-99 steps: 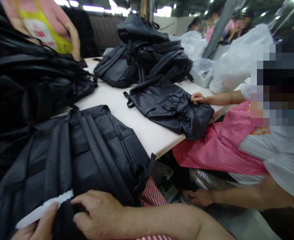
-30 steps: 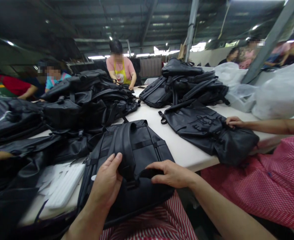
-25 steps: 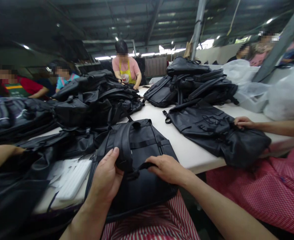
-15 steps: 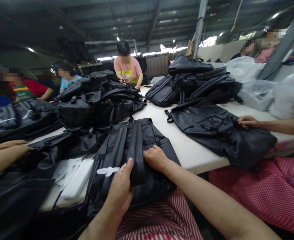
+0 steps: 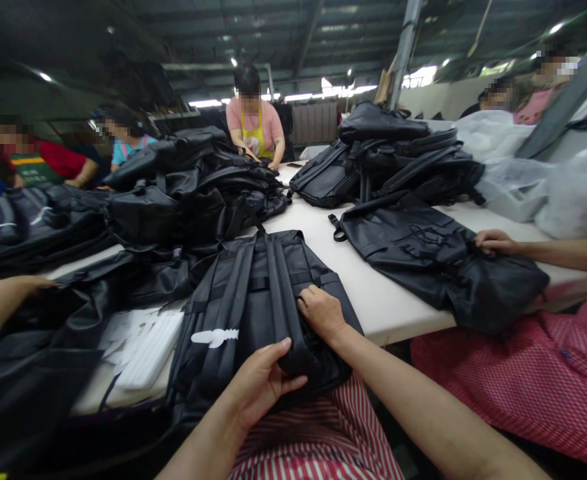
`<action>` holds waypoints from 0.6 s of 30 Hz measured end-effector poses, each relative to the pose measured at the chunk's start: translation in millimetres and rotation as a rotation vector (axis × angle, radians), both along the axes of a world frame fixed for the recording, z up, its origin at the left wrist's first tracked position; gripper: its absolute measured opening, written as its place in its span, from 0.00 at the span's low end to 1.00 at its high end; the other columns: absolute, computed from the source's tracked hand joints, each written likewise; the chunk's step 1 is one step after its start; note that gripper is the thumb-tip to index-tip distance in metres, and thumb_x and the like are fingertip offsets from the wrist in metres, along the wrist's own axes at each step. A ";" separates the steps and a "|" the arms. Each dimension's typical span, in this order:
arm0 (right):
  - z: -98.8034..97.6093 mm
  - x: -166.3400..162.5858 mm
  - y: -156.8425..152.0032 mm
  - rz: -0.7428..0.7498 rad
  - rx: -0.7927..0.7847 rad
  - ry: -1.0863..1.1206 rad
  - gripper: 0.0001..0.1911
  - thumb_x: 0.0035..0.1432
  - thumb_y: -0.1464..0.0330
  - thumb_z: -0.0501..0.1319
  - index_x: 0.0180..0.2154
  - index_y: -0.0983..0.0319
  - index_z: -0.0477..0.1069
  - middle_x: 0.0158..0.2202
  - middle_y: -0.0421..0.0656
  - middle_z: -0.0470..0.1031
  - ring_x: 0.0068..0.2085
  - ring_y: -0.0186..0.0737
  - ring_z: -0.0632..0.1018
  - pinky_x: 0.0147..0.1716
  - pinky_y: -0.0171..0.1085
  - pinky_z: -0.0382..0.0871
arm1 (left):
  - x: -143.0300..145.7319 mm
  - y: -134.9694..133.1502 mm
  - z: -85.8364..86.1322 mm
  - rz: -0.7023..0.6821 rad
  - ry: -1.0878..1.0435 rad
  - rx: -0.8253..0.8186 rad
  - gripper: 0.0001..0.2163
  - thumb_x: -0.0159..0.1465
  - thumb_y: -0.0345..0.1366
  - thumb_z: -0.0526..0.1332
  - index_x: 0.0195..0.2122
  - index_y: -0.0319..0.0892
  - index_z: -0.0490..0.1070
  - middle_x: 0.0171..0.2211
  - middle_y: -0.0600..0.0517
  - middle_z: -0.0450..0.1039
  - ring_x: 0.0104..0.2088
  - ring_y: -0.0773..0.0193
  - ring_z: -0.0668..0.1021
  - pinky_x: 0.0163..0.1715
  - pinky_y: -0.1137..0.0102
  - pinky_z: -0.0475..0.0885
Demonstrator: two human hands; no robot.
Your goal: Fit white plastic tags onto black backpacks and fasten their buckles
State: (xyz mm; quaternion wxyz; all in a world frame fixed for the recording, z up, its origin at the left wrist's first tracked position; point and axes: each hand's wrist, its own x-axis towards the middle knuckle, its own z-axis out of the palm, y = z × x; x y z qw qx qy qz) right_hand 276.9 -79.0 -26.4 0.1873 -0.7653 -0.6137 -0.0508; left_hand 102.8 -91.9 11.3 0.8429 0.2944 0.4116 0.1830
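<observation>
A black backpack (image 5: 268, 293) lies in front of me, partly over my lap, its two shoulder straps facing up. My left hand (image 5: 260, 383) has the lower end of the right-hand shoulder strap (image 5: 279, 293) between its thumb, on top, and its fingers. Against that strap's right edge, farther up, my right hand (image 5: 323, 313) curls its fingers; their tips are partly hidden. A white tag (image 5: 216, 337) with a notched end lies across the other shoulder strap (image 5: 234, 300).
White strips and papers (image 5: 146, 350) lie at left beside a black bag (image 5: 38, 373) touched by a co-worker's hand (image 5: 33, 283). At right, another hand (image 5: 496, 241) grips a black backpack (image 5: 433, 257). Bag piles (image 5: 188, 187) and a person (image 5: 256, 127) are behind, across the white table (image 5: 318, 227).
My left hand has moved right and down along the strap's lower end, and its fingers now show. My right hand has shifted slightly right. At left, the co-worker's hand has drawn back a little.
</observation>
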 end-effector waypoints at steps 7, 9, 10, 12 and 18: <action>20.1 8.5 -14.0 0.020 -0.100 0.363 0.10 0.57 0.64 0.55 0.39 0.59 0.70 0.36 0.42 0.75 0.39 0.38 0.74 0.36 0.34 0.62 | -18.1 0.1 -10.0 -0.006 0.153 0.244 0.12 0.55 0.43 0.63 0.31 0.37 0.72 0.29 0.49 0.74 0.28 0.68 0.74 0.20 0.79 0.66; 26.4 7.5 -21.3 0.031 -0.046 0.501 0.12 0.58 0.63 0.53 0.41 0.59 0.69 0.32 0.41 0.75 0.36 0.37 0.75 0.37 0.33 0.62 | -21.2 -0.9 -12.9 -0.012 0.241 0.330 0.14 0.55 0.45 0.62 0.30 0.37 0.72 0.26 0.51 0.73 0.26 0.69 0.72 0.17 0.79 0.64; 28.3 5.6 -24.3 0.036 -0.038 0.566 0.13 0.58 0.63 0.52 0.42 0.60 0.69 0.30 0.41 0.75 0.34 0.36 0.75 0.36 0.33 0.62 | -21.2 -1.4 -14.1 -0.017 0.283 0.373 0.15 0.54 0.46 0.62 0.29 0.37 0.73 0.26 0.51 0.73 0.24 0.69 0.72 0.17 0.78 0.63; 29.2 -0.9 -27.3 0.070 -0.089 0.715 0.16 0.58 0.62 0.52 0.46 0.61 0.67 0.26 0.40 0.74 0.28 0.35 0.74 0.32 0.34 0.63 | -18.5 -2.3 -15.5 -0.023 0.347 0.456 0.16 0.54 0.46 0.62 0.31 0.36 0.74 0.26 0.50 0.74 0.24 0.68 0.72 0.18 0.77 0.64; 21.3 -22.8 -15.2 0.139 -0.180 1.270 0.28 0.50 0.63 0.61 0.53 0.65 0.60 0.26 0.38 0.72 0.26 0.32 0.71 0.25 0.31 0.61 | -9.6 0.7 -11.5 -0.061 0.368 0.520 0.16 0.52 0.42 0.64 0.38 0.37 0.75 0.31 0.48 0.77 0.30 0.61 0.76 0.22 0.74 0.68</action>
